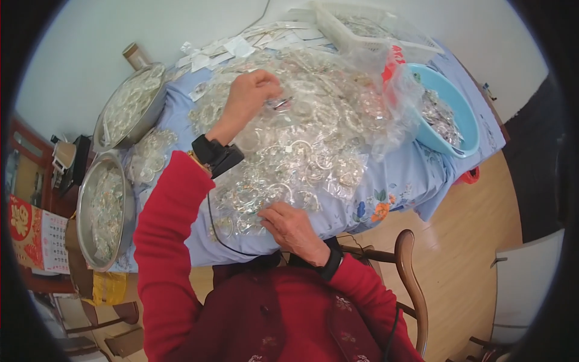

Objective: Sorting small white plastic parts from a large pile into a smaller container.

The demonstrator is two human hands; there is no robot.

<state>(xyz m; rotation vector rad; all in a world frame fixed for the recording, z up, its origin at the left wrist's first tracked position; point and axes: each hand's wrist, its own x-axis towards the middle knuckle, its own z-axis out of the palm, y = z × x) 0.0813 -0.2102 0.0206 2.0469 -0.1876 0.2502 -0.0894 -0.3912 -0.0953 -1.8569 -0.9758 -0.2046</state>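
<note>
A large heap of small clear plastic bags (307,113) holding bangles and other jewellery covers the flowered blue cloth. My left hand (253,97) is over the upper left part of the heap, fingers bent near a small packet with dark and pink contents (281,104); whether it grips the packet is unclear. At the near edge of the heap, my right hand (289,228) touches clear bags with its fingertips, and what lies under the fingers is hidden. One silvery bangle (282,188) shows in a bag just above this hand.
Two metal basins (81,217) (160,106) of bagged items stand at the left. A light-blue plastic basin (472,113) with silvery packets is at the right, beside a crumpled clear bag (398,104). White basket (330,27) and white cards (239,46) lie behind; a wooden chair (409,271) stands near.
</note>
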